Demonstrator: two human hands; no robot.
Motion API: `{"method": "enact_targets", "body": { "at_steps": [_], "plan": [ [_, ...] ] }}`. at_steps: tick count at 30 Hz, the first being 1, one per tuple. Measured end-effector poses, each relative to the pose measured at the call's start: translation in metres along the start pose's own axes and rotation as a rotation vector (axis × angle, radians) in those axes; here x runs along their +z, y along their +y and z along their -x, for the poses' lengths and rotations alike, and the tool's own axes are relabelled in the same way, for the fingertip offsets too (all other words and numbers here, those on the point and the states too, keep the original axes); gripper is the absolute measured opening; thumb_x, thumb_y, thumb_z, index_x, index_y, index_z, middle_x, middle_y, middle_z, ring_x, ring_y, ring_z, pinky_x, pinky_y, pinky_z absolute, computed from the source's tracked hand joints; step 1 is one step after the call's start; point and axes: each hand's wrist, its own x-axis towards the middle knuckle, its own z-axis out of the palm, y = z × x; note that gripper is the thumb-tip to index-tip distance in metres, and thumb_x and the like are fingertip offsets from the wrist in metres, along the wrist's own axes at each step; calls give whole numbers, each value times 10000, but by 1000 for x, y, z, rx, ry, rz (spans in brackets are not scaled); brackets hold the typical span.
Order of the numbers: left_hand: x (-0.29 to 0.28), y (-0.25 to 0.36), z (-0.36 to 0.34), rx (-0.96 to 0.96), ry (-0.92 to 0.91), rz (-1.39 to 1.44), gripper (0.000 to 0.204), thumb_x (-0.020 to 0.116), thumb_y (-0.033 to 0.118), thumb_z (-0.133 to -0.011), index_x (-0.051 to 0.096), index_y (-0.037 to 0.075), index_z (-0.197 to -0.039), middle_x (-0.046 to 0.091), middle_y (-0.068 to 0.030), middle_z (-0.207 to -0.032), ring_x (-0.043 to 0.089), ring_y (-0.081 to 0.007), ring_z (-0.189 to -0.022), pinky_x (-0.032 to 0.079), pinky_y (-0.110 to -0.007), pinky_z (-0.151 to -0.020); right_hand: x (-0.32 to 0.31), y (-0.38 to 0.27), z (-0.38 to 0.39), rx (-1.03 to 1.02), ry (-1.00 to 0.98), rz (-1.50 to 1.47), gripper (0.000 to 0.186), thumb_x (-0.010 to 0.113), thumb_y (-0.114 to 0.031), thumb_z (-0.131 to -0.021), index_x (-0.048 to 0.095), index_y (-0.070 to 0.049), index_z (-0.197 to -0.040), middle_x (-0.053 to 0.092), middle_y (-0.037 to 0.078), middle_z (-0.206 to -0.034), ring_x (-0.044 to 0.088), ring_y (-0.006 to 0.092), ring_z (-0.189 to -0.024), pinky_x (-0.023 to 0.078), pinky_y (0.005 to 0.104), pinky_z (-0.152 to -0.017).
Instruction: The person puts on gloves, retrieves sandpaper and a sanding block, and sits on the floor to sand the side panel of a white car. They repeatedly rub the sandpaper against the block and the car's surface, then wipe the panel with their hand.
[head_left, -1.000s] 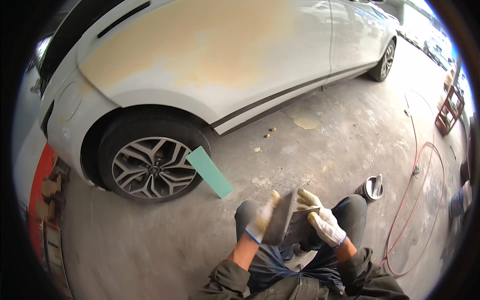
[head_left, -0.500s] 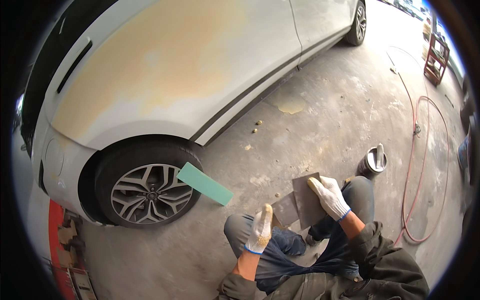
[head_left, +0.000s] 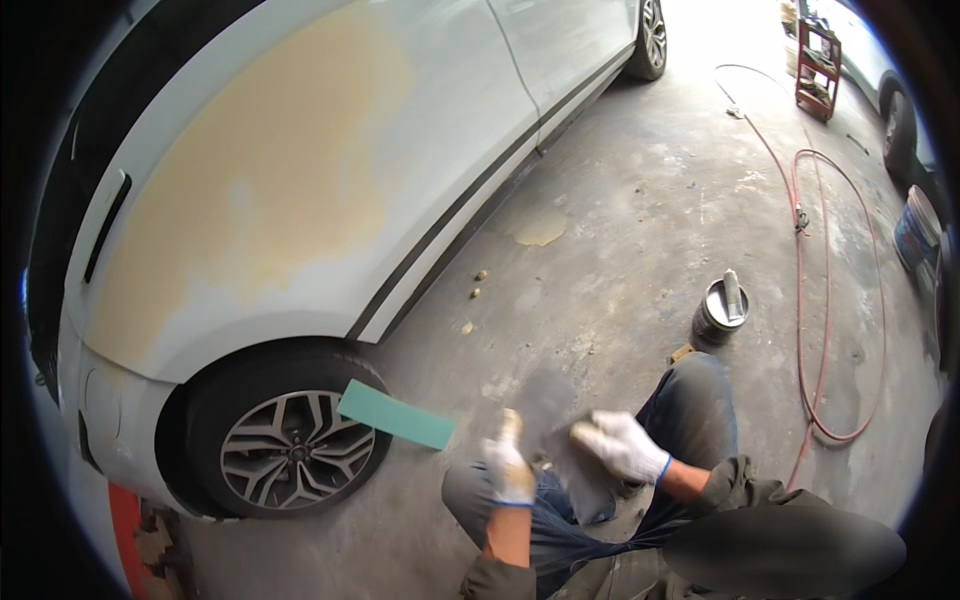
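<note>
Right-hand fingers (head_left: 587, 432) have lowered their grey plate (head_left: 580, 478).

The car (head_left: 440, 150) was white, with a cloudy, soft-edged tan patch (head_left: 240, 170). Its front wheel (head_left: 297, 455) was silver and black. The plates (head_left: 582, 478) were grey; left glove (head_left: 508, 470) and right glove (head_left: 627, 448) were white, yellowish in places, blue-hemmed. The strip (head_left: 397, 415) was green, the hose (head_left: 846, 438) pinkish red, the floor (head_left: 600, 260) mottled grey.
</note>
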Motion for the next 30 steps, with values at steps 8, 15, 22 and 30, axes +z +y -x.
{"method": "enact_targets", "body": {
  "at_steps": [8,15,22,30],
  "plan": [
    [5,52,-23,389,-218,24,158,670,177,-901,630,34,-956,649,-69,-771,602,-158,-511,522,-293,-464,-45,2,4,158,525,-158,298,610,-297,-948,621,-67,-760,498,-80,-665,389,12,-585,328,223,-490],
    [7,47,-1,320,-414,54,243,667,59,-882,599,-25,-1101,660,-91,-911,650,-157,-693,560,-289,-638,-53,-39,-11,69,596,-167,231,652,-229,-915,615,-17,-996,590,-13,-821,529,42,-693,449,226,-576],
    [13,33,9,241,-453,74,313,648,18,-880,569,-30,-1180,655,-100,-1012,666,-162,-772,590,-302,-659,-47,-39,-13,109,337,-415,291,693,-130,-877,586,4,-1112,651,45,-965,624,102,-805,530,255,-708],
    [-1,51,22,131,-587,-266,288,688,39,-839,611,-40,-1105,664,-86,-972,645,-140,-777,561,-271,-635,-28,-33,-36,-41,176,-164,271,706,-149,-875,630,21,-1072,680,54,-954,613,88,-814,513,254,-730]
  ]
}}
